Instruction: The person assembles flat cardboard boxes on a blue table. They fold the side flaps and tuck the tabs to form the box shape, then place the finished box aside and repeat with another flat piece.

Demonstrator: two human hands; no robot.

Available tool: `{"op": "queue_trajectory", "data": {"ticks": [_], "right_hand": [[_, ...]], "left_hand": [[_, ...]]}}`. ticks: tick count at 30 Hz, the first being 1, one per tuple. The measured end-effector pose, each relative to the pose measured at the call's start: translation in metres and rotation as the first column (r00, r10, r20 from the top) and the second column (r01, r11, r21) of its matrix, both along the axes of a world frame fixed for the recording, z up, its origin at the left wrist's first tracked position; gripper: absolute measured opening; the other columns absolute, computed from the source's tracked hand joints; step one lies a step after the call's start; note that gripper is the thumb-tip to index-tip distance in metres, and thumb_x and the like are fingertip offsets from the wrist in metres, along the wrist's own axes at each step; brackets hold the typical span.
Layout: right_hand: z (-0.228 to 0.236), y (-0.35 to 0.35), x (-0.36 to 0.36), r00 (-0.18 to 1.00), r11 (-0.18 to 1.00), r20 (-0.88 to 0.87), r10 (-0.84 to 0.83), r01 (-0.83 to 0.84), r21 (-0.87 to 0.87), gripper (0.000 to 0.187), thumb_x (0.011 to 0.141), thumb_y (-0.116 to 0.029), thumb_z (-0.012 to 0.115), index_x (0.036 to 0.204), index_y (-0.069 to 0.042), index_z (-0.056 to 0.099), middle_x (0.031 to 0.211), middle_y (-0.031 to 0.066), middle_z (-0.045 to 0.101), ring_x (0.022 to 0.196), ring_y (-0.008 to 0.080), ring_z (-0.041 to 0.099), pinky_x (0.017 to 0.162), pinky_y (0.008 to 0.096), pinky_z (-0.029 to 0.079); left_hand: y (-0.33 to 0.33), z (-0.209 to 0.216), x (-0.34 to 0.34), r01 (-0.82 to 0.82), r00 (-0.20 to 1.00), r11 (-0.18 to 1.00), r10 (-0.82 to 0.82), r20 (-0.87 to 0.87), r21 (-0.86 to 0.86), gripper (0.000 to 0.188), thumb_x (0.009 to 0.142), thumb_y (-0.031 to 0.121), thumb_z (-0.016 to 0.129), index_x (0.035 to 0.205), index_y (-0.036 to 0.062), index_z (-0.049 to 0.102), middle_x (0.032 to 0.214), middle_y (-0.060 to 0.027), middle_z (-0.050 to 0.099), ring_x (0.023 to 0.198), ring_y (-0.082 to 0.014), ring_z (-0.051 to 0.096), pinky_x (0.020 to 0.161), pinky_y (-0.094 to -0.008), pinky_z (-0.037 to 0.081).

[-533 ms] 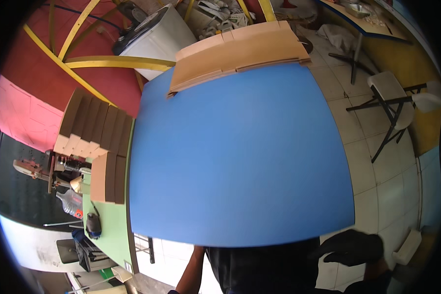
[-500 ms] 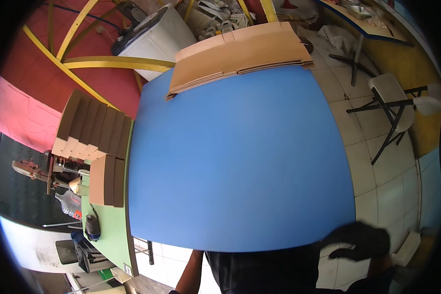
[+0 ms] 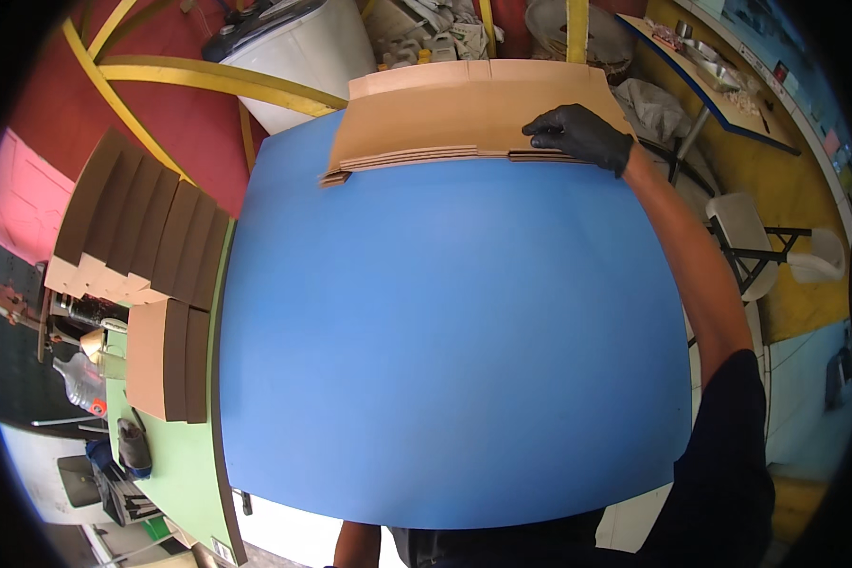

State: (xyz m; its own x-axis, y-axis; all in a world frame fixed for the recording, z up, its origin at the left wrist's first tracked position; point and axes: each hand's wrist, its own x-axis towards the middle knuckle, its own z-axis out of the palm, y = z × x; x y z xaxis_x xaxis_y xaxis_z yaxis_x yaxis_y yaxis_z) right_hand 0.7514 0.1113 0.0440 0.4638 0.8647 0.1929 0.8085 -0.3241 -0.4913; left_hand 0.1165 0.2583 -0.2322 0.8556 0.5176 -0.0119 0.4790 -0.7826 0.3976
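Note:
A stack of flat brown cardboard sheets (image 3: 426, 114) with creased flaps lies along the far edge of the blue table (image 3: 464, 331). My right hand (image 3: 582, 135), in a black glove, is stretched across to the right part of this stack. It rests on the top sheet near the front edge, fingers pointing left and not visibly curled around any sheet. Of my left arm only a piece of forearm (image 3: 358, 544) shows below the near table edge. The left hand itself is hidden.
To the left, folded brown boxes (image 3: 166, 360) stand in rows on a green table (image 3: 166, 473), near a clear plastic jug (image 3: 78, 379). Yellow metal bars (image 3: 222, 80) and a white appliance (image 3: 298, 80) are behind. Folding chairs (image 3: 748, 237) stand at the right.
My right hand has moved from beside the near right table corner to the far cardboard stack. The view has shifted, and less of my left forearm shows.

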Motion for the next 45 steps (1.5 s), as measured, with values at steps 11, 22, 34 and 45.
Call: {"op": "queue_trajectory", "data": {"ticks": [11,22,34,45], "right_hand": [[-0.02,0.021,0.044,0.983,0.984,-0.161,-0.09,0.063,-0.166,0.024,0.087,-0.019,0.079,0.104,-0.002,0.08,0.095,0.0071,0.079,0.088,0.0148,0.071,0.084,0.0304,0.055],[-0.006,0.028,-0.006,0.718,0.963,0.649,-0.252,0.251,0.096,0.029,0.087,-0.005,0.062,0.111,-0.013,0.078,0.102,0.0134,0.075,0.096,0.0318,0.071,0.085,0.0447,0.055],[0.082,-0.039,-0.16,0.565,0.917,0.773,-0.287,-0.072,0.392,0.038,0.083,0.0,0.064,0.117,-0.013,0.073,0.1,0.0064,0.071,0.091,0.028,0.067,0.081,0.0426,0.056],[-0.054,-0.372,-0.331,0.55,0.437,-0.071,-0.832,0.73,0.525,0.049,0.102,-0.024,0.065,0.146,-0.004,0.056,0.14,0.0119,0.063,0.133,0.0234,0.055,0.117,0.0404,0.038]], "left_hand": [[0.008,0.001,-0.001,0.014,0.998,1.0,-0.014,0.06,-0.003,0.046,0.096,0.031,0.064,0.128,-0.0013,0.061,0.121,-0.0238,0.065,0.115,-0.0453,0.06,0.096,-0.0535,0.047],[0.01,-0.004,0.002,0.021,0.996,1.0,-0.022,0.087,0.014,0.045,0.096,0.031,0.064,0.127,-0.001,0.062,0.12,-0.0234,0.066,0.114,-0.0455,0.06,0.096,-0.0532,0.047],[0.012,-0.014,0.0,0.068,0.99,0.996,-0.074,0.116,0.052,0.044,0.096,0.031,0.065,0.126,-0.0006,0.063,0.118,-0.023,0.067,0.113,-0.0456,0.061,0.096,-0.0529,0.047],[0.021,-0.078,-0.074,0.186,0.959,0.951,-0.231,0.167,0.247,0.042,0.096,0.03,0.065,0.125,-0.0003,0.063,0.116,-0.0226,0.068,0.112,-0.0458,0.061,0.096,-0.0525,0.048]]}}
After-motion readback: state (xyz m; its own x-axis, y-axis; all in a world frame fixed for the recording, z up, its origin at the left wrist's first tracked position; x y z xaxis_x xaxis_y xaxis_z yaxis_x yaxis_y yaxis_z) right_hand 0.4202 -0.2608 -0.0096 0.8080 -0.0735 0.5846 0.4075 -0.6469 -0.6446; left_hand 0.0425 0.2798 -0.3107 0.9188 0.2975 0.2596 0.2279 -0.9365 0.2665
